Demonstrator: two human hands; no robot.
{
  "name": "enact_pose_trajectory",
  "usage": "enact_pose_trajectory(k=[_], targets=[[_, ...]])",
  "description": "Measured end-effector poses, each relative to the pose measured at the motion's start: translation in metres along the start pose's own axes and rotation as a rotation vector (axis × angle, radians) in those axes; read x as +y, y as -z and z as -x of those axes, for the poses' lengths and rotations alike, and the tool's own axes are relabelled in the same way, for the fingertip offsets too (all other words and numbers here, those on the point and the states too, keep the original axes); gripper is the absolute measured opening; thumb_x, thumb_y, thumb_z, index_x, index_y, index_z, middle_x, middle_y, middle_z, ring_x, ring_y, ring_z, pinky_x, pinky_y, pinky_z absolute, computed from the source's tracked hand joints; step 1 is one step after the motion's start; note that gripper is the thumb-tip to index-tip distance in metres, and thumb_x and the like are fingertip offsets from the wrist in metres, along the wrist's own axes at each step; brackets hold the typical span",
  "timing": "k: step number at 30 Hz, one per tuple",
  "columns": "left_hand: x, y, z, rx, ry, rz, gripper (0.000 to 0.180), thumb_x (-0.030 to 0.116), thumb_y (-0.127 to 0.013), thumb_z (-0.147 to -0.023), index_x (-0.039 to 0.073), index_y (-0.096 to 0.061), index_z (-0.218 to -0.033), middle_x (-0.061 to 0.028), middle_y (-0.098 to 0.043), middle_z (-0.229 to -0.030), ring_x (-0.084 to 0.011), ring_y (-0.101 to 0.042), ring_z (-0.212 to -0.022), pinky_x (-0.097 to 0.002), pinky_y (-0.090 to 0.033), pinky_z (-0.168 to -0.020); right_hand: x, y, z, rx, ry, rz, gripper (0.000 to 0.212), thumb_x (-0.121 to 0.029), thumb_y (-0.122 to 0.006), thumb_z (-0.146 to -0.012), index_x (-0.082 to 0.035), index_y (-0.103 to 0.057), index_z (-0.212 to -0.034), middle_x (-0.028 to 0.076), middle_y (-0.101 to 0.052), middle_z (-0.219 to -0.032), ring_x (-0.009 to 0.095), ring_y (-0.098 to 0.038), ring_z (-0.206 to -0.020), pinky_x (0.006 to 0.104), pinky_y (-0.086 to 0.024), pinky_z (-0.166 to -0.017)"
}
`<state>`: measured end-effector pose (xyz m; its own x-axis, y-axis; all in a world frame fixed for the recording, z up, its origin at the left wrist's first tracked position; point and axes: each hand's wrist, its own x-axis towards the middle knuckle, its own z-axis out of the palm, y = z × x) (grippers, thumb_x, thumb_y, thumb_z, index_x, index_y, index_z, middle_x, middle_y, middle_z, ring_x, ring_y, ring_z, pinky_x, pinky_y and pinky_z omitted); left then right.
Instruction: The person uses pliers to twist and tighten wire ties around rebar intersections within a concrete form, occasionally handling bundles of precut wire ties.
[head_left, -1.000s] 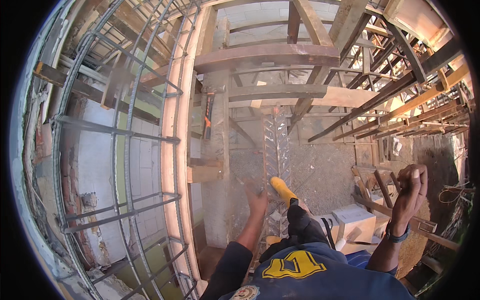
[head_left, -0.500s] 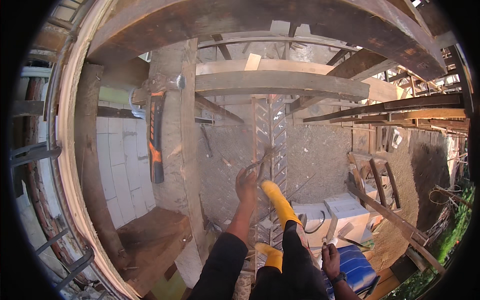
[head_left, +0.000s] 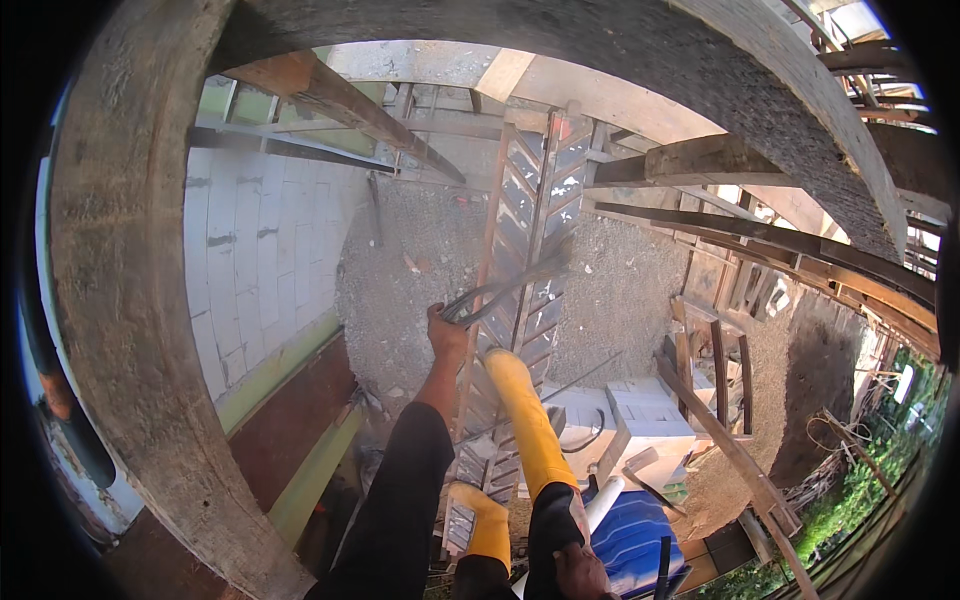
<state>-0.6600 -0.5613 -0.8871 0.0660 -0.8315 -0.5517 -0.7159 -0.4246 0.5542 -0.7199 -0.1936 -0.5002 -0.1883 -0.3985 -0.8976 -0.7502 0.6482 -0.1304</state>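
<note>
My left hand (head_left: 446,330) is stretched out ahead, closed around one end of a bundle of thin dark wires (head_left: 510,288). The loose ends fan out to the far right over a slatted frame (head_left: 520,230) below. Close to my dark-clothed thigh at the lower edge is my right hand (head_left: 583,572); its fingers are hidden. A yellow boot (head_left: 525,420) reaches forward beneath the wires, and the other yellow boot (head_left: 487,525) is nearer me.
A thick timber beam (head_left: 120,250) rises close on my left; another beam (head_left: 560,35) arches across the top. Far below are gravelly ground (head_left: 400,260), a pale block wall (head_left: 250,240), white blocks (head_left: 645,415) and a blue striped object (head_left: 635,545). Timber braces (head_left: 730,440) stand at right.
The view has shifted, and the hammer on the left beam has left its earlier place in the picture. My left hand has moved the wires up and left. My right hand has come in toward my thigh.
</note>
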Motion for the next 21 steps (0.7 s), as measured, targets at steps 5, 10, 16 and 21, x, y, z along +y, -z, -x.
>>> enact_pose_trajectory(k=[5,10,16,21], targets=[[-0.042,0.004,-0.022,-0.115,0.002,-0.176,0.068,0.005,-0.070,-0.077,-0.003,-0.039,-0.137,-0.0287,-0.063,-0.114,-0.0409,-0.063,-0.107,-0.0417,-0.049,-0.093,0.024,-0.024,0.001,0.050,0.250,0.077,0.038,-0.005,-0.057,-0.092,-0.004,-0.057,-0.130,0.023,-0.061,-0.123,0.035,-0.065,-0.096,0.0410,-0.056,-0.074],[-0.035,-0.002,0.015,-0.049,0.082,-0.178,0.086,0.009,-0.068,-0.078,-0.004,-0.022,-0.149,-0.0335,-0.051,-0.132,-0.0429,-0.052,-0.125,-0.0418,-0.042,-0.104,0.015,-0.011,-0.005,0.089,0.124,0.078,0.035,-0.010,-0.059,-0.091,-0.006,-0.061,-0.126,0.021,-0.065,-0.117,0.034,-0.066,-0.093,0.0402,-0.056,-0.075],[-0.057,0.006,0.146,-0.411,-0.008,-0.037,0.057,0.018,-0.070,-0.084,-0.004,-0.048,-0.132,-0.0194,-0.062,-0.117,-0.0289,-0.063,-0.101,-0.0355,-0.050,-0.088,-0.014,0.026,-0.020,0.223,-0.014,-0.396,0.020,-0.021,-0.058,-0.093,-0.003,-0.051,-0.086,0.026,-0.060,-0.068,0.048,-0.060,-0.064,0.0563,-0.048,-0.059],[-0.048,0.042,0.293,-0.669,0.342,0.471,0.041,0.028,-0.065,-0.092,0.002,-0.060,-0.124,-0.0102,-0.063,-0.119,-0.0179,-0.063,-0.100,-0.0318,-0.052,-0.081,-0.019,0.015,-0.011,0.149,-0.006,-0.331,0.018,-0.021,-0.055,-0.094,-0.004,-0.051,-0.092,0.026,-0.064,-0.072,0.043,-0.065,-0.067,0.0535,-0.050,-0.061]])
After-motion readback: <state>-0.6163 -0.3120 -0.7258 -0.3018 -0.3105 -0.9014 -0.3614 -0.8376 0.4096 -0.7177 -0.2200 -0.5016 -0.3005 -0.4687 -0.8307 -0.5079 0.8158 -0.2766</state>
